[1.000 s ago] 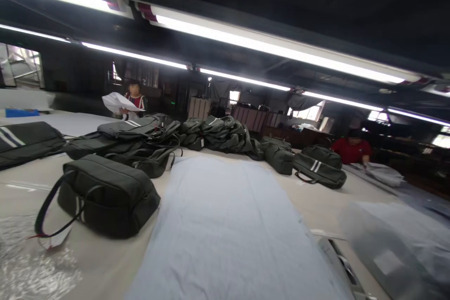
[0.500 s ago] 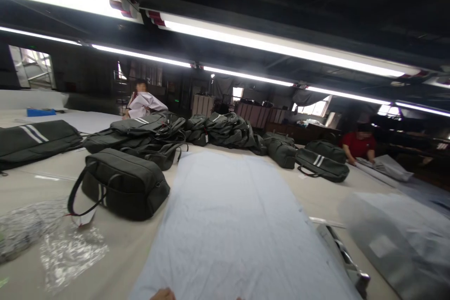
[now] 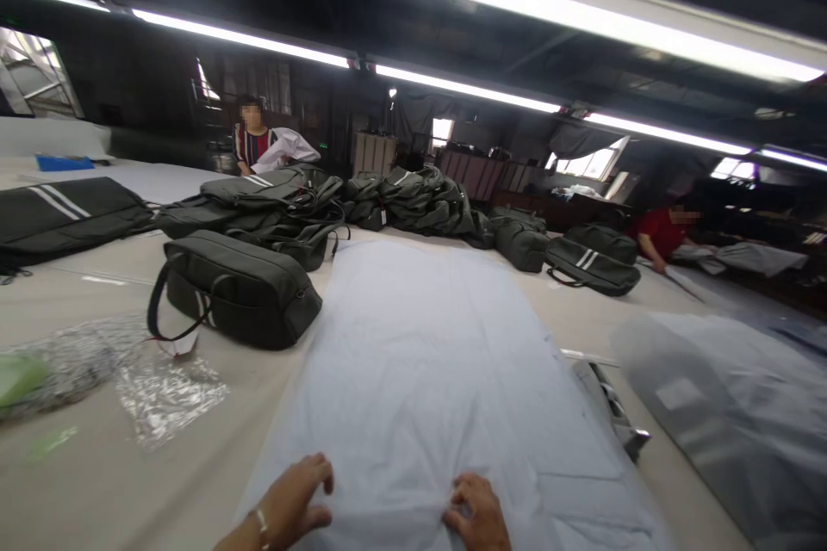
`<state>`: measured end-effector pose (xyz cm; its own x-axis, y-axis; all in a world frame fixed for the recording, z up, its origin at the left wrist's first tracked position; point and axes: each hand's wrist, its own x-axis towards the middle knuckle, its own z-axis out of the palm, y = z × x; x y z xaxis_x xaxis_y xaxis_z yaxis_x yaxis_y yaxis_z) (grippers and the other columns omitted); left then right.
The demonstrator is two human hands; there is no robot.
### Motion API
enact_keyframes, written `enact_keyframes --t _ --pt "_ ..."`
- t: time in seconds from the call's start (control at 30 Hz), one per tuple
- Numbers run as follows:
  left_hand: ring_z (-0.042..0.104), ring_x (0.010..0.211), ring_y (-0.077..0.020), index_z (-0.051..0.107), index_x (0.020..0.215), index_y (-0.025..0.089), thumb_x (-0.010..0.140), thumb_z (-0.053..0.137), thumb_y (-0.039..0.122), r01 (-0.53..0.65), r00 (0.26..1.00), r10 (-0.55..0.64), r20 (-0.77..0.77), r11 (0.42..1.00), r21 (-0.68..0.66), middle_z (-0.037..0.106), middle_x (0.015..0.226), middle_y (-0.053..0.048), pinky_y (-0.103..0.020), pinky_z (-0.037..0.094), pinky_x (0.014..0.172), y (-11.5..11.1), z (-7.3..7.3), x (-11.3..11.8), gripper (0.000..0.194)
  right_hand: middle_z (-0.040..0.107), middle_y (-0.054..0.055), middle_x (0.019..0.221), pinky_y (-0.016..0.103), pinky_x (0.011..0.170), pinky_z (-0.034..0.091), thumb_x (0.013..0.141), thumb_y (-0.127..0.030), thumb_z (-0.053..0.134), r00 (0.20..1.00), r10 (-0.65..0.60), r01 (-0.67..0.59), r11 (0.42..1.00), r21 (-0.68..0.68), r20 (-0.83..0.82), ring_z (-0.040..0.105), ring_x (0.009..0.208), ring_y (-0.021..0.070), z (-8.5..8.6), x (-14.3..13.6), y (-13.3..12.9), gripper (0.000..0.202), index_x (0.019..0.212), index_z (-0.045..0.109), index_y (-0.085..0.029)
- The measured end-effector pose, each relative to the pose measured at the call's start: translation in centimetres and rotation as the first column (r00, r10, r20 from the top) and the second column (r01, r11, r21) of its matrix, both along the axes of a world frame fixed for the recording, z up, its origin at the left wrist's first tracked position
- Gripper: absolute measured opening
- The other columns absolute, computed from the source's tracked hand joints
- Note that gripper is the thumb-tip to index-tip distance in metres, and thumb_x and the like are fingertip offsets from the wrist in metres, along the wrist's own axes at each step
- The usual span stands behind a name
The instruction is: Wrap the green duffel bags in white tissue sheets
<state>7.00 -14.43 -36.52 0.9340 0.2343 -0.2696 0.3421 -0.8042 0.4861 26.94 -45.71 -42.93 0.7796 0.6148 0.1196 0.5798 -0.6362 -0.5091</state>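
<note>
A long light blue cloth lies spread lengthwise in front of me, with soft wrinkles over it. My left hand, with a bracelet at its wrist, is over the cloth's near left part, thumb and fingers apart and nothing between them. To the right, my right hand has its fingers curled onto the cloth. Creases run together at those fingertips, which pinch the fabric. Left of the cloth stands a dark green duffel bag with white stripes, its handle hanging down.
Several more dark bags are heaped along the far side. Crumpled clear plastic lies at left. A metal tool-like object and a large translucent plastic bag are at right. Two people, one at far left and one at right, handle cloth.
The view has tilted down, so things sit higher in the picture. Both my hands, barely showing at the bottom edge before, have come further into view over the cloth.
</note>
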Motion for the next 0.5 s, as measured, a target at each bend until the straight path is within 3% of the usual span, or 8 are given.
enact_keyframes --t 0.1,0.17,0.23,0.3,0.4,0.5 --pt "0.054 0.116 -0.0256 0.059 0.114 0.025 0.071 0.076 0.030 0.087 0.994 -0.082 0.071 0.995 -0.057 0.059 0.127 -0.006 -0.037 0.040 0.102 -4.2 0.9 2.3 0.047 0.073 0.004 0.097 0.032 0.091 0.044 0.077 -0.025 0.065 0.996 0.041 -0.042 0.999 -0.014 -0.079 0.064 0.099 0.0215 1.2 0.7 0.0 0.008 0.070 0.069 -0.023" --pt "0.044 0.130 -0.0287 0.050 0.131 0.026 0.067 0.083 0.035 0.166 0.981 -0.157 0.115 0.983 -0.074 0.048 0.143 -0.009 -0.041 0.032 0.110 -6.9 1.0 4.3 0.073 0.073 0.003 0.095 0.032 0.093 0.042 0.081 -0.030 0.062 0.987 0.089 -0.093 0.996 -0.017 -0.131 0.063 0.099 0.0200 2.3 1.2 0.2 0.014 0.072 0.071 -0.025" --pt "0.036 0.137 -0.0300 0.043 0.138 0.025 0.065 0.085 0.036 0.201 0.971 -0.187 0.145 0.976 -0.081 0.041 0.150 -0.011 -0.043 0.026 0.114 -9.1 0.7 6.4 0.085 0.073 0.002 0.093 0.033 0.095 0.040 0.082 -0.034 0.062 0.977 0.131 -0.135 0.991 -0.013 -0.170 0.063 0.097 0.0191 3.7 1.6 0.7 0.016 0.073 0.072 -0.026" --pt "0.043 0.132 -0.0292 0.051 0.130 0.024 0.070 0.081 0.032 0.188 0.972 -0.172 0.160 0.978 -0.092 0.050 0.142 -0.010 -0.042 0.030 0.112 -10.5 0.4 8.1 0.068 0.074 0.001 0.091 0.035 0.099 0.037 0.081 -0.037 0.064 0.968 0.156 -0.158 0.987 0.001 -0.195 0.064 0.095 0.0188 5.4 1.9 1.4 0.017 0.071 0.073 -0.027" --pt "0.058 0.110 -0.0269 0.063 0.102 0.021 0.082 0.066 0.022 0.145 0.980 -0.127 0.150 0.983 -0.115 0.067 0.112 -0.008 -0.041 0.039 0.100 -10.8 0.2 9.4 0.020 0.074 0.001 0.093 0.039 0.109 0.030 0.079 -0.046 0.066 0.967 0.143 -0.136 0.990 0.047 -0.212 0.064 0.099 0.0201 7.5 2.6 2.1 0.020 0.072 0.073 -0.029" --pt "0.061 0.098 -0.0247 0.063 0.091 0.018 0.084 0.057 0.019 0.089 0.987 -0.065 0.149 0.983 -0.161 0.068 0.100 -0.007 -0.037 0.043 0.091 -9.6 0.6 9.4 0.010 0.068 0.008 0.118 0.041 0.114 0.025 0.080 -0.063 0.056 0.978 -0.027 0.053 0.991 0.121 -0.207 0.055 0.119 0.0244 8.6 4.1 1.0 0.044 0.098 0.073 -0.026"
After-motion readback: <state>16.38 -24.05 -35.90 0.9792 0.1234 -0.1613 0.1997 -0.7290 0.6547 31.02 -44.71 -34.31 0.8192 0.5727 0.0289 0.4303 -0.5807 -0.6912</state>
